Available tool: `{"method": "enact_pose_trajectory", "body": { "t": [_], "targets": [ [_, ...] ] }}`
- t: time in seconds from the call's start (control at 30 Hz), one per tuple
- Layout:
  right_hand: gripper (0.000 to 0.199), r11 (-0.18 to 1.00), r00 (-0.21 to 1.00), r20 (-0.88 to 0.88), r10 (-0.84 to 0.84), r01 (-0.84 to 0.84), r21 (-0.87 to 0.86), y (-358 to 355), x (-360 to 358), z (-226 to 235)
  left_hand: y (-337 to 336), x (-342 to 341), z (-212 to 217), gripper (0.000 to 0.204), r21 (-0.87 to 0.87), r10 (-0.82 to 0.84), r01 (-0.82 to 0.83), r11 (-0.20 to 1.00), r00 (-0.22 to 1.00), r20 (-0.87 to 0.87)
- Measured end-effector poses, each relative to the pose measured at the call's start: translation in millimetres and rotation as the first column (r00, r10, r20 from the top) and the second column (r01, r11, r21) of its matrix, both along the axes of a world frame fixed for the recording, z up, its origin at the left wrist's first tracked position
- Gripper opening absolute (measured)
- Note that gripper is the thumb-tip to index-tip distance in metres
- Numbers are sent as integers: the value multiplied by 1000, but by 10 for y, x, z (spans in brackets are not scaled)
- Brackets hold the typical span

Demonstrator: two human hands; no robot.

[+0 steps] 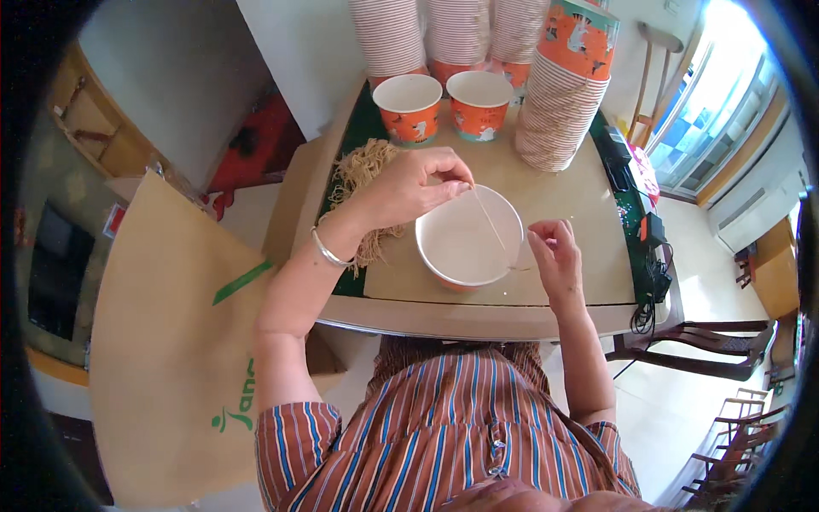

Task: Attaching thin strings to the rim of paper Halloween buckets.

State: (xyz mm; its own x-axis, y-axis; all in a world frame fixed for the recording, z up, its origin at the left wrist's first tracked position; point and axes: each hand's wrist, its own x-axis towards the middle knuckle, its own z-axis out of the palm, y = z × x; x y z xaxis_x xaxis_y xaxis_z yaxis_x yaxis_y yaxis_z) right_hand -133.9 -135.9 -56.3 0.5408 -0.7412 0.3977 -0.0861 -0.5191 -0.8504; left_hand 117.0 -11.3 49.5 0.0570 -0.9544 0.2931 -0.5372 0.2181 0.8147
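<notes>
Your left hand [435, 183] has its grip pinched together on a thin pale strand [489, 218] that slants down across the open mouth of a white-lined bowl [445, 235], which stands upright near the front edge of the counter [478, 317]. Your right hand [560, 263] hovers just beside the bowl's right rim with fingers curled, and you cannot tell whether its grip is clamped on anything. A tangle of beige strings [368, 169] lies by your left forearm, and 2 orange bowls [412, 124] stand behind.
</notes>
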Motion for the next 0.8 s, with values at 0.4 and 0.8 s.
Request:
{"method": "enact_pose_trajectory", "body": {
  "t": [0.4, 0.8],
  "targets": [
    [35, 967, 922, -334, 195, -123, 225, -418, 202, 84, 138, -43, 29, 10, -43, -22, 25, 999, 996, 89],
    [27, 931, 877, -382, 290, -166, 326, -353, 235, 249, 211, -53, 43, 11, -84, -30, 43, 996, 988, 153]
  ]
}}
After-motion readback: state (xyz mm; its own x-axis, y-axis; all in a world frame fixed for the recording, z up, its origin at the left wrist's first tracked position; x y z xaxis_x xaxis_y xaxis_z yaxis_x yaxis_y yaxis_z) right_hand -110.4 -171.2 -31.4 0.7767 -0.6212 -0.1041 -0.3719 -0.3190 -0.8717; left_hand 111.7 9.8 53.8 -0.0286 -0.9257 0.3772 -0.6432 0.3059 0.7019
